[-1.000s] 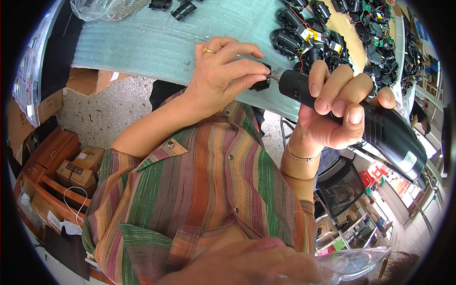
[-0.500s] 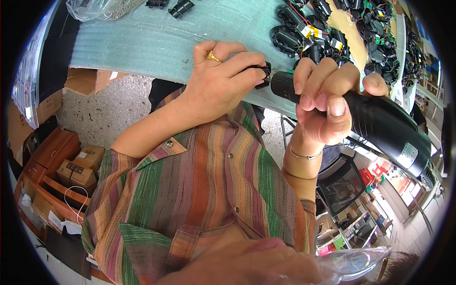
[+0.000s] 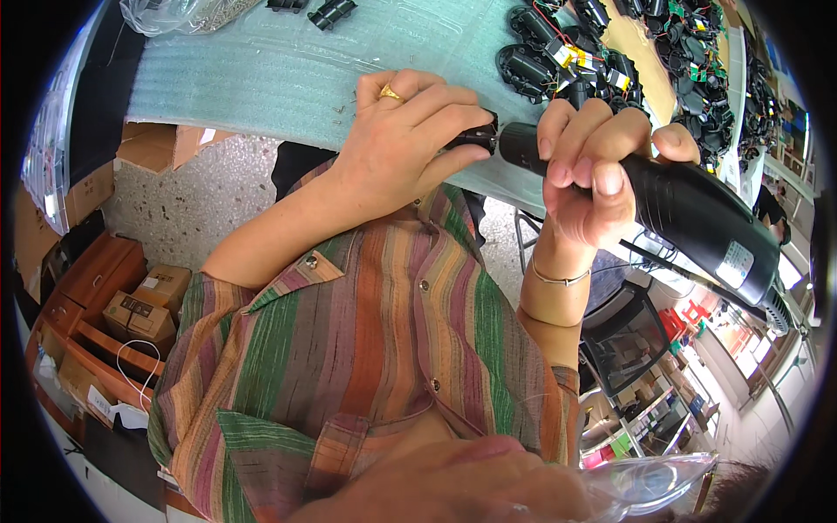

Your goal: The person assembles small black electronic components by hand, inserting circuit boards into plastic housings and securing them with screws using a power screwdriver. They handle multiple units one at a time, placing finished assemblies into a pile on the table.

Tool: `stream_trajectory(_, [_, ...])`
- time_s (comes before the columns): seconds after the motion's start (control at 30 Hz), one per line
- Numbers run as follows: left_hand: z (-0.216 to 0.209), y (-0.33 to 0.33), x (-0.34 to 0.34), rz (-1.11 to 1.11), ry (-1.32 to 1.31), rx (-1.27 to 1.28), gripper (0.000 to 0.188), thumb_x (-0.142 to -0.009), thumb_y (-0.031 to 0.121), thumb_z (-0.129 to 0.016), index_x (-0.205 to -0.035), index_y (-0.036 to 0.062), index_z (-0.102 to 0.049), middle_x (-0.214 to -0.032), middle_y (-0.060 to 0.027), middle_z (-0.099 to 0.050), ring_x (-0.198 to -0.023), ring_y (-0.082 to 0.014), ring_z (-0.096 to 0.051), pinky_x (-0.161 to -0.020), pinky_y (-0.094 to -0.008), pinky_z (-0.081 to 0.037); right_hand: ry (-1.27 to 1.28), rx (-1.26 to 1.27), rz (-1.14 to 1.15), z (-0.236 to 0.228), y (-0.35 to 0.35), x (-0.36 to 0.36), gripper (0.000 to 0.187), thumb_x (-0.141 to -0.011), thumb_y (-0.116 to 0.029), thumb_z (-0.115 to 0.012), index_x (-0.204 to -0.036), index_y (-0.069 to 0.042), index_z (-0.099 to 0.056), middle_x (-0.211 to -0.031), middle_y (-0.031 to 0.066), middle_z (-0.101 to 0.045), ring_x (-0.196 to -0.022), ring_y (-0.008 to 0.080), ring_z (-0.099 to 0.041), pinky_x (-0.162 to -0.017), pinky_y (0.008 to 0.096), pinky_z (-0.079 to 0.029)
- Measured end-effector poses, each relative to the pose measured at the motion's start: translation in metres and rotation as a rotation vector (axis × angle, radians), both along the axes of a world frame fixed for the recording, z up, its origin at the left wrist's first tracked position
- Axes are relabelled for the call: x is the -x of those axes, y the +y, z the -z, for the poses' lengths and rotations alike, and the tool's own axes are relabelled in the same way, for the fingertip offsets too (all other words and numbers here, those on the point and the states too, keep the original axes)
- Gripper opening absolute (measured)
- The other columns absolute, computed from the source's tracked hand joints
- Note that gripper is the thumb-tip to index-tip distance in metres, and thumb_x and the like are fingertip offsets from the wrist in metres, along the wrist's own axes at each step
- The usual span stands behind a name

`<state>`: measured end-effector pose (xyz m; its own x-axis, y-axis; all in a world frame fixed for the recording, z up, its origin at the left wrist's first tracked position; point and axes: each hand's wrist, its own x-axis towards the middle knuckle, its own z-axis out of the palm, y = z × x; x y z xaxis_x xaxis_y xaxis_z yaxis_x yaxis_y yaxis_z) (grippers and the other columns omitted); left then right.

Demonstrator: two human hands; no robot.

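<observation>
My left hand, with a gold ring on one finger, pinches a small black plastic part at the near edge of the table. Most of that part is hidden behind the fingers. In my right hand is a black electric screwdriver, fingers wrapped round its body and a cord at its rear end. Its nose points left at the black part, with only a narrow gap between them. Whether the bit touches the part or a screw, I cannot tell.
Green-blue foam sheeting covers the table. Black housings with wires and circuit boards crowd its right side. A clear bag of screws and a loose black part lie at the far left. A mesh chair stands at lower right.
The black part has turned a little between my left fingers, and the left thumb has shifted down. The screwdriver's rear end has swung slightly down and left in my right hand.
</observation>
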<state>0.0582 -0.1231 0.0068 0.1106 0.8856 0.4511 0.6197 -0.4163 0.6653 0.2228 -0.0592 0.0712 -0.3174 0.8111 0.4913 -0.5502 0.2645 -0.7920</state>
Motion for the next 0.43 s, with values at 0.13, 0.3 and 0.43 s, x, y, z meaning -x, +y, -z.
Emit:
stream_trajectory(0.13, [0.007, -0.01, 0.004, 0.017, 0.168, -0.115, 0.032, -0.071, 0.028, -0.079, -0.098, 0.0175, -0.068, -0.107, 0.005, -0.063, -0.098, -0.0142, -0.057, -0.09, -0.0362, -0.031, 0.002, -0.017, 0.054, 0.009, 0.007, 0.0, 0.049, -0.087, -0.005, -0.069, -0.126, -0.01, -0.041, -0.064, 0.0049, -0.056, -0.053, 0.0188, -0.051, -0.053, 0.0357, -0.046])
stream_trajectory(0.3, [0.018, -0.014, 0.001, 0.012, 0.257, -0.201, 0.033, -0.07, 0.027, -0.08, -0.099, 0.0171, -0.068, -0.107, 0.0055, -0.061, -0.099, -0.0127, -0.057, -0.09, -0.036, -0.03, -0.007, -0.042, 0.057, 0.015, 0.012, 0.004, 0.049, -0.087, -0.003, -0.069, -0.126, -0.01, -0.04, -0.064, 0.006, -0.055, -0.053, 0.0188, -0.052, -0.053, 0.0354, -0.047])
stream_trajectory(0.43, [0.02, -0.014, 0.0, 0.015, 0.278, -0.206, 0.034, -0.07, 0.027, -0.08, -0.1, 0.0169, -0.068, -0.108, 0.0048, -0.061, -0.099, -0.0124, -0.057, -0.091, -0.0362, -0.03, -0.032, -0.035, 0.077, 0.021, 0.014, 0.004, 0.049, -0.087, -0.004, -0.069, -0.126, -0.01, -0.04, -0.064, 0.0065, -0.056, -0.053, 0.0204, -0.053, -0.054, 0.0371, -0.047])
